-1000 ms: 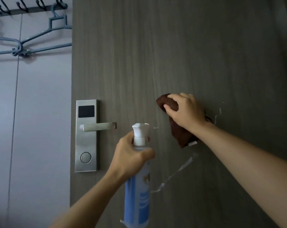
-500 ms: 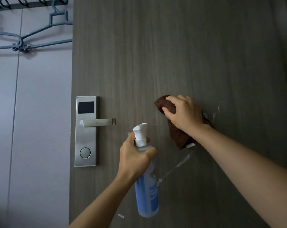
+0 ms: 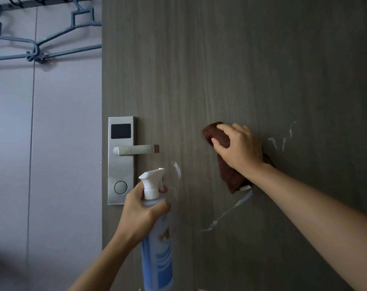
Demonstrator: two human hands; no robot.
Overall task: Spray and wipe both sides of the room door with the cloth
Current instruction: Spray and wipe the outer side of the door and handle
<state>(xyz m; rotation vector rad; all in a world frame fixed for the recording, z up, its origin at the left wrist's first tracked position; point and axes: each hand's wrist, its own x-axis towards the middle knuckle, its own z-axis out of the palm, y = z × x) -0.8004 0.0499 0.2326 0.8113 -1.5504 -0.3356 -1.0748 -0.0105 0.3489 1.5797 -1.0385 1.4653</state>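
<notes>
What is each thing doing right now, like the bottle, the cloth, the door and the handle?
spray bottle: upright, gripped by the left hand.
cloth: folded, pressed on the door by the right hand.
door: streaked with white foam, not wiped off yet.
door handle: level, untouched.
hangers: hanging on the wall rack, bare.
</notes>
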